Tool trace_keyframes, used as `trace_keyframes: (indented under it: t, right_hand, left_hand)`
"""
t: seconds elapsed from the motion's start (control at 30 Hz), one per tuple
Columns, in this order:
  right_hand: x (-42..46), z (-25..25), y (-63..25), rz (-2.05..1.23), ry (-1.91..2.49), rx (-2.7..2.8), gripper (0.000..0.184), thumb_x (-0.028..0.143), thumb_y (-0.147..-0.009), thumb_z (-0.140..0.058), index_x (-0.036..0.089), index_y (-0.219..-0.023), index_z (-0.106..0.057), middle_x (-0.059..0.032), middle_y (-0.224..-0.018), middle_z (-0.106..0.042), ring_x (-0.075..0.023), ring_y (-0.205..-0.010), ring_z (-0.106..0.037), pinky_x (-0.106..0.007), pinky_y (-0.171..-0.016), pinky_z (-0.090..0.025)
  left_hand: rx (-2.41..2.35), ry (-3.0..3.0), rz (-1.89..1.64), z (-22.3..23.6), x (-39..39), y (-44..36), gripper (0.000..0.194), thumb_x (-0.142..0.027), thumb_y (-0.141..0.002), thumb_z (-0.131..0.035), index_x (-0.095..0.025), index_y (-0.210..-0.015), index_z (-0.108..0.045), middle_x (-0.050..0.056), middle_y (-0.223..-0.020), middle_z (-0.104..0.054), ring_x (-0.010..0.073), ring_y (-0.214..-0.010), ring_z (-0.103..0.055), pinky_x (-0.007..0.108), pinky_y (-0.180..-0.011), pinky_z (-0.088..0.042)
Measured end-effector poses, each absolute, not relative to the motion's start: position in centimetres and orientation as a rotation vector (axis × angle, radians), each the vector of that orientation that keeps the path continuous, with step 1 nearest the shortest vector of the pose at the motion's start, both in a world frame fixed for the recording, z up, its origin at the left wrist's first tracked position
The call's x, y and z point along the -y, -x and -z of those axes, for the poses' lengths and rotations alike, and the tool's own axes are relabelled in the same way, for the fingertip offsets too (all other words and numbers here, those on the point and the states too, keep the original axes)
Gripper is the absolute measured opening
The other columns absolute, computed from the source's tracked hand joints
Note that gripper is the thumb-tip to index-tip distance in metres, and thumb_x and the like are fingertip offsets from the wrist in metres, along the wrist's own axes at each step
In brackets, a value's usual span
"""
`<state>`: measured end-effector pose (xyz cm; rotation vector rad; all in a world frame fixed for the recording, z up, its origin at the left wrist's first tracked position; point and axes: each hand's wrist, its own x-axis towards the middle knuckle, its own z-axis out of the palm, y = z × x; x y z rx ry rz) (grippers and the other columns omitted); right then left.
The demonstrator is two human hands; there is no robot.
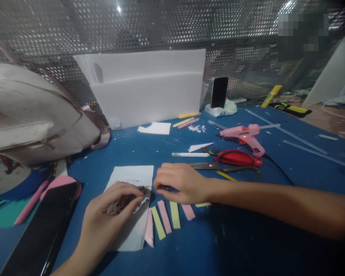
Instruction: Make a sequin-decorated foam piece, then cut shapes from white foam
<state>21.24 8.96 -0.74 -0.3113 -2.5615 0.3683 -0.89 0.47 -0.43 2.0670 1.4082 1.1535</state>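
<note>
My left hand rests on a white sheet of paper on the blue table, fingers curled round a small dark patterned cut-out. My right hand is beside it, fingers pinched on a small dark piece at the cut-out's edge; what it is I cannot make out. Just below both hands lie several pink and yellow-green paper strips in a fan.
Red-handled scissors, a pink glue gun and a white pen lie behind my right hand. A black phone lies front left, a pale bag at left, white boards and a propped phone at the back.
</note>
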Motion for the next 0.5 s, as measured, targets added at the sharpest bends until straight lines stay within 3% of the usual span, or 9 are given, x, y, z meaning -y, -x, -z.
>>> trace_keyframes:
  t: [0.5]
  right_hand:
    - [-9.07, 0.9, -21.19, -0.353, 0.289, 2.57, 0.01, 0.021, -0.093, -0.045, 0.018, -0.091, -0.054, -0.002, -0.086, -0.057, -0.0139, -0.082, -0.044, -0.026, -0.072, -0.036]
  left_hand:
    - [-1.408, -2.122, -1.116, 0.38, -0.51, 0.75, 0.007, -0.019, -0.085, -0.064, -0.025, -0.086, -0.067, 0.0, -0.084, -0.067, 0.0156, -0.074, -0.061, 0.028, -0.062, -0.047]
